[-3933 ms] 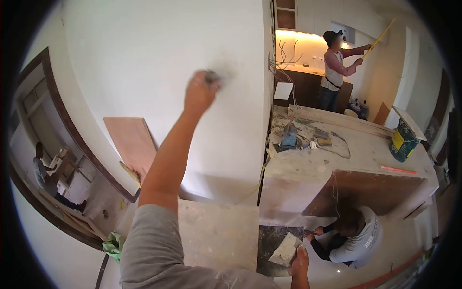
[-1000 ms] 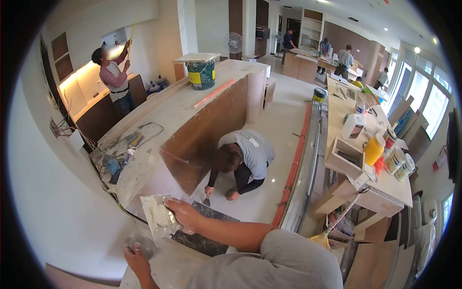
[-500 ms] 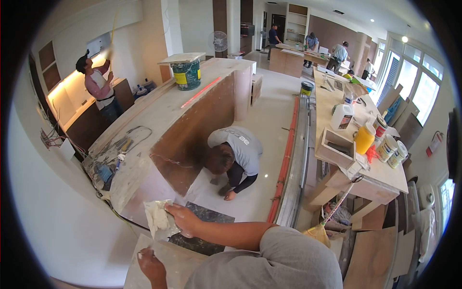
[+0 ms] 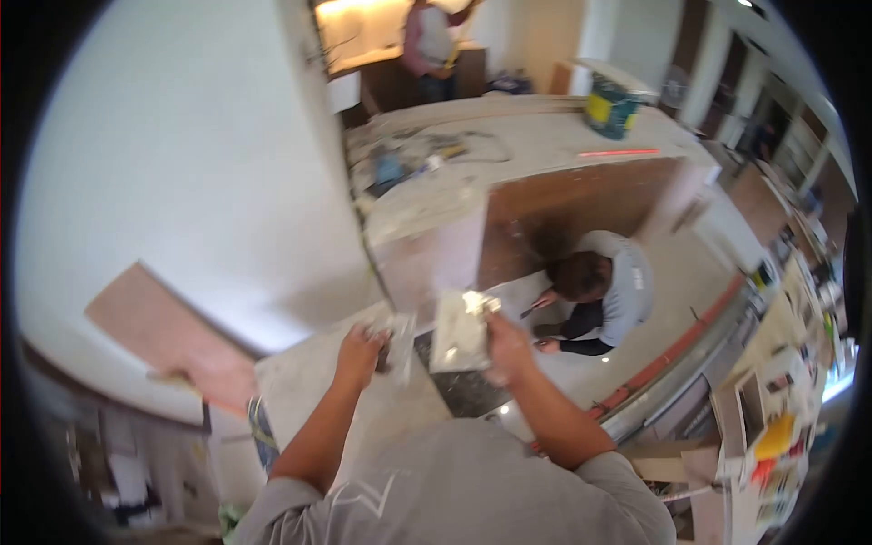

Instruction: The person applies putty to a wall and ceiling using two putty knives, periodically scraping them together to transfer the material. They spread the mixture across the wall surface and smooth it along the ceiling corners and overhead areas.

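Observation:
My right hand [image 4: 510, 347] grips a pale, flat plate [image 4: 458, 334] at its right edge, with whitish paste on top. To the left of it, my left hand [image 4: 365, 352] is closed on a flat, pale tool [image 4: 398, 343], partly blurred. Both hands are in front of my chest, apart from each other, above a pale board [image 4: 336, 400]. A dark speckled slab [image 4: 463, 391] shows below the plate.
A co-worker [image 4: 604, 286] crouches beside the counter [image 4: 536, 136], which bears a green bucket [image 4: 610, 109]. Another person [image 4: 431, 45] stands at the back. Red bars [image 4: 668, 350] lie on the floor at the right, near a cluttered table. A brown board [image 4: 173, 341] leans at the left.
The view has turned left. My left hand has risen and its flat tool now shows. My right hand still holds the plate, now farther right in view. The crouching co-worker's other hand has come into view.

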Demonstrator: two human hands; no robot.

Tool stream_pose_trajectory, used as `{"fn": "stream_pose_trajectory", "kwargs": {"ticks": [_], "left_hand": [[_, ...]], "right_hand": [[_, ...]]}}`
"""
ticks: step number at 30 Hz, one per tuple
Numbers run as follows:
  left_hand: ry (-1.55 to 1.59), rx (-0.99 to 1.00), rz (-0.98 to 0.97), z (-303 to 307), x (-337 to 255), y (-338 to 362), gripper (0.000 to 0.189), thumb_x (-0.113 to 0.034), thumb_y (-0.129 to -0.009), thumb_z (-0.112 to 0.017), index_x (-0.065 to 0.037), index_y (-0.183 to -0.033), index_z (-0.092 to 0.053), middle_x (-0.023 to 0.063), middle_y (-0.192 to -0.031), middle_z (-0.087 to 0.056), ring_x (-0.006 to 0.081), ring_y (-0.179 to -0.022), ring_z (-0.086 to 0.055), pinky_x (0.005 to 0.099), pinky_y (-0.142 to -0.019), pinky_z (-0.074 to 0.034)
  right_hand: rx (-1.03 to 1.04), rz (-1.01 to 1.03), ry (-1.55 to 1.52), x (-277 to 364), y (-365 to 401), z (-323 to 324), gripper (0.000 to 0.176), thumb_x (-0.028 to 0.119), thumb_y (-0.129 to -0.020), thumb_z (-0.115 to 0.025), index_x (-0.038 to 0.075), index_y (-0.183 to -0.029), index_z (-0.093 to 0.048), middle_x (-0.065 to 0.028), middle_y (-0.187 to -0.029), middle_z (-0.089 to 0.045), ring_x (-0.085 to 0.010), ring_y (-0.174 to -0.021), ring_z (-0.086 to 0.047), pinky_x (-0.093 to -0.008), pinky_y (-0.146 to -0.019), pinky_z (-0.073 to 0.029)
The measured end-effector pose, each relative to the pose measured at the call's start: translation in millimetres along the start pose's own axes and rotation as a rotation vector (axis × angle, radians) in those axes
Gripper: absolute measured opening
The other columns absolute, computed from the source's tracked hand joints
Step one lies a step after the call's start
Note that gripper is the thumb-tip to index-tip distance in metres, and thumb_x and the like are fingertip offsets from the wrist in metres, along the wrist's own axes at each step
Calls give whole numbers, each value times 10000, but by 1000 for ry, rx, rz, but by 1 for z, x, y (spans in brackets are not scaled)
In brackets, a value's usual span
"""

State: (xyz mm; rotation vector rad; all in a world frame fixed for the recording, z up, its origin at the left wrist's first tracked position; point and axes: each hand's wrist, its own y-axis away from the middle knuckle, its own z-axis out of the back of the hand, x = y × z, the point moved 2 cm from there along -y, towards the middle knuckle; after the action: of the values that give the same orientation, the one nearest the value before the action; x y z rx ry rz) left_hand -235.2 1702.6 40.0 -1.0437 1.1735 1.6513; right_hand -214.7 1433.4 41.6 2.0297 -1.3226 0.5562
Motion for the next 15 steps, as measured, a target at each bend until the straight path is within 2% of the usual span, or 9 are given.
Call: {"fn": "stream_pose_trajectory", "kwargs": {"ticks": [2,5,8,11,14,15], "left_hand": [[412,125,-63,9,-1,-1,347,-93,-864,-663,33,-1173,-570,109,-951,-662,130,-874,-607,300,-779,-498],[326,221,-140,26,-24,12,308,-62,-841,-662,-13,-1143,-627,129,-1060,-662,179,-942,-625,301,-847,-493],[-470,17,-783,33,-81,43,319,-11,-738,-713,-78,-1050,-700,97,-1031,-635,250,-884,-624,335,-802,-503],[-536,85,-1064,31,-105,58,343,-15,-619,-725,-120,-946,-735,91,-1001,-622,298,-925,-609,379,-823,-494],[-693,175,-1318,17,-117,60,440,-20,-544,-724,-149,-965,-735,66,-981,-619,292,-953,-598,429,-821,-485],[-727,239,-1380,13,-110,55,470,-32,-508,-729,-149,-964,-734,53,-997,-619,295,-954,-596,454,-819,-478]], "right_hand": [[-12,2,-9,24,11,-25,350,309,-1011,-501,14,-1186,-570,-109,-1084,-647,-241,-960,-660,-405,-851,-537],[-38,-48,32,34,13,-33,336,294,-1011,-507,5,-1171,-566,-109,-1077,-650,-237,-946,-668,-399,-830,-545],[41,-131,32,26,5,-28,313,273,-1006,-524,-2,-1149,-569,-119,-1071,-652,-231,-931,-673,-394,-812,-550],[46,-175,64,18,2,-30,299,266,-1000,-539,-4,-1124,-572,-130,-1065,-651,-239,-921,-676,-400,-806,-554],[27,-243,86,10,-3,-33,316,257,-1003,-528,-15,-1158,-568,-139,-1077,-649,-253,-936,-677,-407,-823,-556],[-1,-204,58,7,-6,-30,323,252,-1006,-517,-21,-1173,-564,-145,-1088,-647,-261,-943,-676,-411,-831,-555]]}}
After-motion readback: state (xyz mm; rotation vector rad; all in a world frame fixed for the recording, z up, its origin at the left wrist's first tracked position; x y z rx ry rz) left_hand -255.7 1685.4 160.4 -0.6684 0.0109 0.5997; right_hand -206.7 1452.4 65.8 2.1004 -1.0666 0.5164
